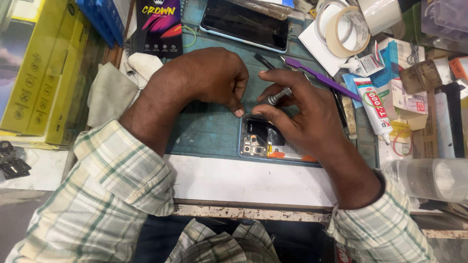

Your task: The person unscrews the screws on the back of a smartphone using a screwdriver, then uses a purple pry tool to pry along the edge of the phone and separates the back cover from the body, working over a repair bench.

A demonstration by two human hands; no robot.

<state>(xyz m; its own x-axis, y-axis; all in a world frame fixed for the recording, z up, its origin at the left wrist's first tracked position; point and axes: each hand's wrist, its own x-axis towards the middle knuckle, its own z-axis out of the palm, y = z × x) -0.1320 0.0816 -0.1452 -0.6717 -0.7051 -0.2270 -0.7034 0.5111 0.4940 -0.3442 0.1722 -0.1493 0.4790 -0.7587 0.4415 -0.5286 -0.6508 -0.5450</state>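
Note:
An opened phone [261,141] lies back-up on a blue-green work mat [209,126], its camera block and inner parts showing. My right hand [302,114] grips a small metal screwdriver [279,96], its tip pointed down at the phone's top edge. My left hand [214,78] rests curled on the mat, thumb tip touching the phone's upper left corner. Much of the phone's right half is hidden under my right hand.
A second phone with a dark screen [245,24] lies at the back. A purple pry tool [321,78], tape rolls [348,29], a glue tube [374,104], yellow boxes [44,68], a grey cloth [109,92] and a clear bottle [429,178] crowd the bench.

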